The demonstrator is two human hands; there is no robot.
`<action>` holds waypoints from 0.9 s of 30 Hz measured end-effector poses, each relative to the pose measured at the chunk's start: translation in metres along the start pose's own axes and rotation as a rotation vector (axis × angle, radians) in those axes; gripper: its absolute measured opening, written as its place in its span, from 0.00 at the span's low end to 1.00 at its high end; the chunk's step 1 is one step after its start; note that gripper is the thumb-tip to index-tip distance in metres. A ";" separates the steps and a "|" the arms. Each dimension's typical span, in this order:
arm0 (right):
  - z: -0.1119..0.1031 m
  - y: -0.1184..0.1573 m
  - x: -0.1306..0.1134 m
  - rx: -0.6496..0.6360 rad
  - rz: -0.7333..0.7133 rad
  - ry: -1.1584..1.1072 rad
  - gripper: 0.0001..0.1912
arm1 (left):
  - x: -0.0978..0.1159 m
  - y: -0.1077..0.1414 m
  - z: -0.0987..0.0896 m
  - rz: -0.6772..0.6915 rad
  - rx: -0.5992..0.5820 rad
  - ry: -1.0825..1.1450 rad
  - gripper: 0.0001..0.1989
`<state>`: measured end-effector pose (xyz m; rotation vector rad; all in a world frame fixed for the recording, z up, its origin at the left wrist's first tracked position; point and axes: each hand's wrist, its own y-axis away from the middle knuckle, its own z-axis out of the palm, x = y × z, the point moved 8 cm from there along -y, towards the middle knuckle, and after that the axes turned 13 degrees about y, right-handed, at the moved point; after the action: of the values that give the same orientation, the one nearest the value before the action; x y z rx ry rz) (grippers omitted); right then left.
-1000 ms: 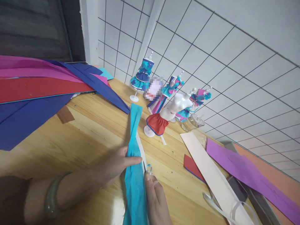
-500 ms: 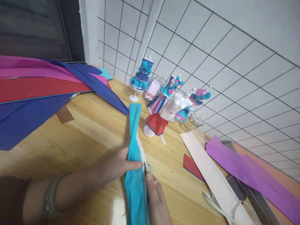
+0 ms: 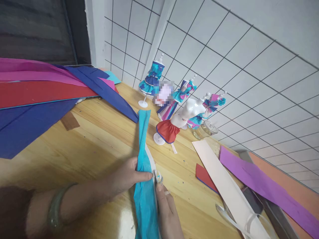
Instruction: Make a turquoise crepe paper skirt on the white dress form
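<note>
Yellowish wood table (image 3: 107, 137) runs back to a white tiled wall (image 3: 224, 63); along the table's middle stretches a turquoise strip (image 3: 147, 205), pinched in the left hand (image 3: 127, 174), while the right hand (image 3: 167, 207) grips a dark blade (image 3: 155, 176) at the strip's edge. Wood shows between the hands and blue sheets (image 3: 32, 124) leftward, a cream strip (image 3: 216, 172) rightward

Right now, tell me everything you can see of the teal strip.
The teal strip is long, narrow and softly wrinkled, like thin cloth or crinkled paper. A white edge shows along part of its right side. It lies lengthwise above or on the table, its folds pinching narrower below the squared far end; the near end runs out of the picture. The left grip holds it, thumb on top. The right grip, holding a dark pointed blade, is at its right edge.
</note>
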<state>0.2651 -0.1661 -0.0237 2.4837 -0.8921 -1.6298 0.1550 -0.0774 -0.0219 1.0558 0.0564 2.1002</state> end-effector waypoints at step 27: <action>0.002 -0.001 -0.007 -0.101 0.010 0.016 0.30 | 0.001 0.000 -0.002 0.003 -0.003 -0.016 0.14</action>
<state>0.2620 -0.1614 -0.0192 2.4176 -0.7979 -1.6075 0.1535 -0.0763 -0.0222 1.0714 0.0437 2.0941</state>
